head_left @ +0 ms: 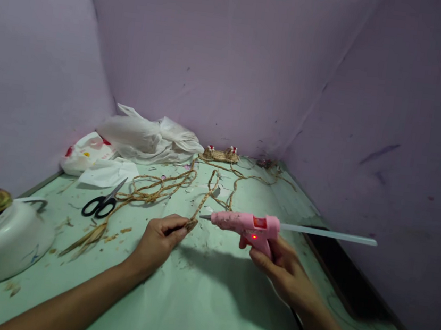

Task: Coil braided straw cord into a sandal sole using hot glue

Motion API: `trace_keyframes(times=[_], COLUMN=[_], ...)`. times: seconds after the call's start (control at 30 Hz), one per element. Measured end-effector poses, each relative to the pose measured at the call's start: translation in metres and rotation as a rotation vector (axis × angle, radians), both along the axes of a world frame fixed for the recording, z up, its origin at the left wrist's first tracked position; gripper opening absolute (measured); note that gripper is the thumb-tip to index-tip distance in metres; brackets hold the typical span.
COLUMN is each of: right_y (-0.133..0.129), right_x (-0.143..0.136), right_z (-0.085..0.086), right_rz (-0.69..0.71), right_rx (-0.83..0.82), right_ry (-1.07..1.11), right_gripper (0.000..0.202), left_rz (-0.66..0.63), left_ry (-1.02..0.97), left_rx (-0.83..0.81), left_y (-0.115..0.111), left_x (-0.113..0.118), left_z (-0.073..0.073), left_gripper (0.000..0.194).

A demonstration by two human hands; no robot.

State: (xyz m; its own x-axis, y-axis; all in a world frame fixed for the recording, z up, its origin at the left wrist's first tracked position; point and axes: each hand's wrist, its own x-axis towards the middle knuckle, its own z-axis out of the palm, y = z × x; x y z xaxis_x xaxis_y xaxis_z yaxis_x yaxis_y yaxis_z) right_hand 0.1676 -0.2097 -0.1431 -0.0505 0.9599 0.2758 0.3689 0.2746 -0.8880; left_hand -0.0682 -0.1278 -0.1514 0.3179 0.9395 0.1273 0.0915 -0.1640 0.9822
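Pinched between the thumb and fingers of my left hand [162, 241] is the end of a braided straw cord [202, 201], which runs up and away over the green table. My right hand [282, 269] is wrapped round the handle of a pink glue gun [245, 224]. Its dark nozzle points left, close to the cord at my left fingertips; whether they touch I cannot tell. A red light glows on the gun's side, and a long clear glue stick [332, 234] sticks out of its back to the right.
Black scissors [99, 206] lie left, beside a coiled cord [153, 191]. White plastic bags [151, 138] and a woven piece [219, 156] sit at the back. A white pot [6, 240] stands near left; a dark flat object [343, 276] lies right.
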Motion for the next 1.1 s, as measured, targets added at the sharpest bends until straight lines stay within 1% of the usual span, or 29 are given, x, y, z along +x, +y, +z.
trace_keyframes(times=[0.27,0.5,0.8,1.1], right_y=[-0.0007,-0.0008,-0.0003,0.0009], right_x=[-0.0019,-0.002,-0.0023,-0.0045], right_z=[0.0041,0.0028,0.0028,0.0], right_rz=[0.006,0.011,0.006,0.007], right_rx=[-0.043,-0.056,-0.031,-0.062], right_ry=[-0.02,0.002,-0.026,-0.017], right_gripper=[0.014,0.013,0.011,0.018], left_rz=[0.012,0.011,0.016,0.034], left_ry=[0.03,0.055,0.068,0.07], left_rx=[0.072,0.12,0.165,0.202], left_y=[0.0007,0.0017,0.0021,-0.0007], left_x=[-0.0004,-0.0018,-0.0025,-0.001], left_z=[-0.0039,-0.0066,-0.0092,-0.01], left_gripper=[0.014,0.014,0.014,0.015])
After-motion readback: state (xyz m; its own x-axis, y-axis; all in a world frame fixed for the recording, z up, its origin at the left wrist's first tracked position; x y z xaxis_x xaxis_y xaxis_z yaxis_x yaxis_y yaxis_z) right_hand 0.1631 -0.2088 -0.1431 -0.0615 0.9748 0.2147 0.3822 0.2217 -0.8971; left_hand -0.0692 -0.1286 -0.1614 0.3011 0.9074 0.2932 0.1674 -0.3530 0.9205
